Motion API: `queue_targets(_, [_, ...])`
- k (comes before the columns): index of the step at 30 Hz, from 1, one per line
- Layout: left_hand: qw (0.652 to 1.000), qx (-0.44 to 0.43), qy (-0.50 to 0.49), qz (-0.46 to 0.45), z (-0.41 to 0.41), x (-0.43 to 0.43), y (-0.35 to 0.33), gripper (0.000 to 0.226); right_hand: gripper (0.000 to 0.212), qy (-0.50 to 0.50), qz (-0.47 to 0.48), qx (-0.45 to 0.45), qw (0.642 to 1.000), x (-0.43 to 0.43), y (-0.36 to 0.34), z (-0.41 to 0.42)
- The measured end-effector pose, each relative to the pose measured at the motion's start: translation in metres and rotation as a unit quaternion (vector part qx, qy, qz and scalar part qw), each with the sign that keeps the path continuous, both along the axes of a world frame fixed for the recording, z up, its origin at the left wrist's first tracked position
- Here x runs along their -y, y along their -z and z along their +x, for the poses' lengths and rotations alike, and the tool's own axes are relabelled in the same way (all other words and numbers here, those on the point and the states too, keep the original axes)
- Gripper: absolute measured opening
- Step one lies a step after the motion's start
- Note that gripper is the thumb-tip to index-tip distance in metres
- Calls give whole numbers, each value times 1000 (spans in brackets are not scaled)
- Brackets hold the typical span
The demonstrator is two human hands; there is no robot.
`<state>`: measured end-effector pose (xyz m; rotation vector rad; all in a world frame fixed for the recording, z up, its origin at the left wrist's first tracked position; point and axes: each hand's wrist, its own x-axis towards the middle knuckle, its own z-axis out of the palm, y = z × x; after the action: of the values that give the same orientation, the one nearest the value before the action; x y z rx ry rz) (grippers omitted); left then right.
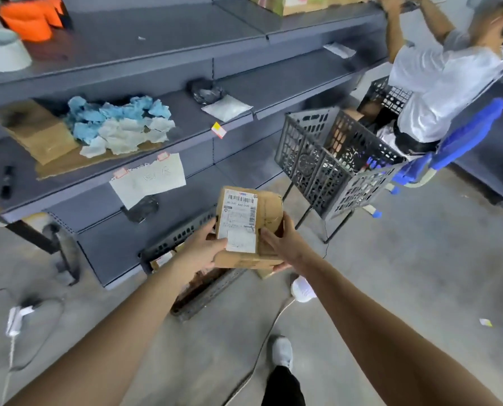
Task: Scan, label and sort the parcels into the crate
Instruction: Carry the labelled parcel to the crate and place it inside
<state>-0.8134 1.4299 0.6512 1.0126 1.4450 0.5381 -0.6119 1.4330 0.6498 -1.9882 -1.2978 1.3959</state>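
I hold a brown cardboard parcel in front of me with both hands. A white shipping label with a barcode covers its top face. My left hand grips the parcel's left side, thumb on the label's lower corner. My right hand grips its right side, thumb on top beside the label. Below the parcel a dark slotted crate lies on the floor against the shelving, with cardboard parcels inside it.
Grey shelving runs along the left, holding a cardboard box, crumpled blue and white paper and padded envelopes. A grey crate on a stand is to the right. Another person sits on a blue chair. Cables cross the floor.
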Motion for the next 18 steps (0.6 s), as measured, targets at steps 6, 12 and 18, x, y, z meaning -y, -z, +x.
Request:
queue_targets(6, [989,-21,-150,1,33,-50,17,61,69,-95,21,-42,994,-102,35,19])
queue_targets(12, [954,9,-295,-58,31,-58,70,61,56,-225,32,65,972,-160,73,0])
queue_targets(18, [940,-57,-330,-70,-1,-66,168,57,83,-253,0,32,967,-181,178,-44])
